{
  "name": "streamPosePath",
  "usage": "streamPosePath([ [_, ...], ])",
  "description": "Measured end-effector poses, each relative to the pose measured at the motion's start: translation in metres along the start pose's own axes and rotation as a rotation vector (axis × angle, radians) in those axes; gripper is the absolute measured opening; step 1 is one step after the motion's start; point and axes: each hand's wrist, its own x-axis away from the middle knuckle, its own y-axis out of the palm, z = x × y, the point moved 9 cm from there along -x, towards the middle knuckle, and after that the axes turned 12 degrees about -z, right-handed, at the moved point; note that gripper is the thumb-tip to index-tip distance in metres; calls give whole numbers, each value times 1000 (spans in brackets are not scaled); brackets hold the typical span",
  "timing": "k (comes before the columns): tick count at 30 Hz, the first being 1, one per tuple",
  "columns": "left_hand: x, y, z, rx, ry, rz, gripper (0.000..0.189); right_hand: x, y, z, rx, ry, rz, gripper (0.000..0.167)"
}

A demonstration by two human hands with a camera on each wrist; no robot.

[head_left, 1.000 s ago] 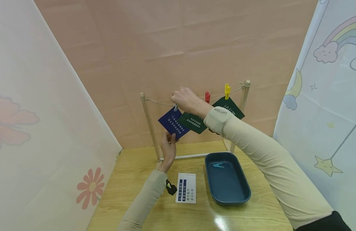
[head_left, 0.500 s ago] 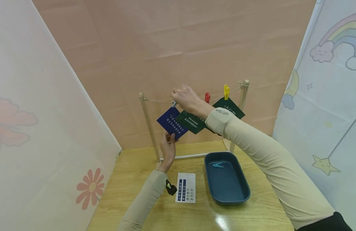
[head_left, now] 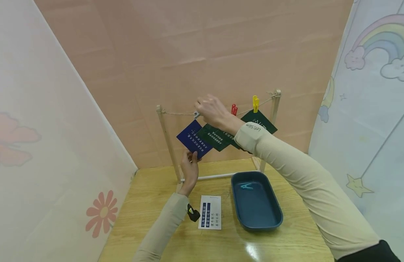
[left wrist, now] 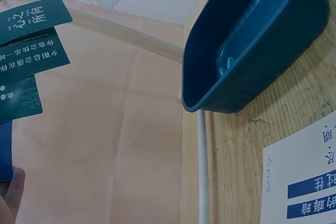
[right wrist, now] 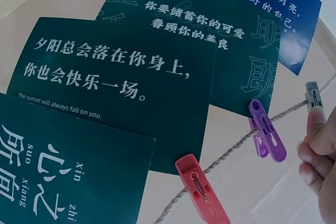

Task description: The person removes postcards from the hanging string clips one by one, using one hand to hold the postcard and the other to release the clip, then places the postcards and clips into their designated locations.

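My left hand pinches the lower corner of a dark blue card below the string. My right hand pinches a grey clothespin at the twine. In the right wrist view a small gap shows between this clothespin's tip and the blue card's nearest corner. Several overlapping green cards hang beside the blue one. A purple clothespin, a red clothespin and a yellow clothespin are on the string; my right hand hides the purple one in the head view.
The twine spans two wooden posts, with a white rod low between them. On the wooden table stands a dark blue tray holding a light blue clothespin. A white printed card lies left of the tray.
The grey clothespin has risen with my right hand, from overlapping the blue card's top corner to just above it. My left hand keeps its hold on the lower corner.
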Motion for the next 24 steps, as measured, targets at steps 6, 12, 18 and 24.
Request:
streamPosePath([
  [6,1,0,-1,6,3,-11,11,3,-2,0,15,6,48,13],
  [12,1,0,-1,10,-17,-20,12,5,-3,2,27,24,71,12],
  [18,1,-1,-2,13,-14,-17,13,9,-2,3,35,19,97,13],
  [24,1,0,-3,39,-14,-26,13,12,0,4,4,8,119,14],
])
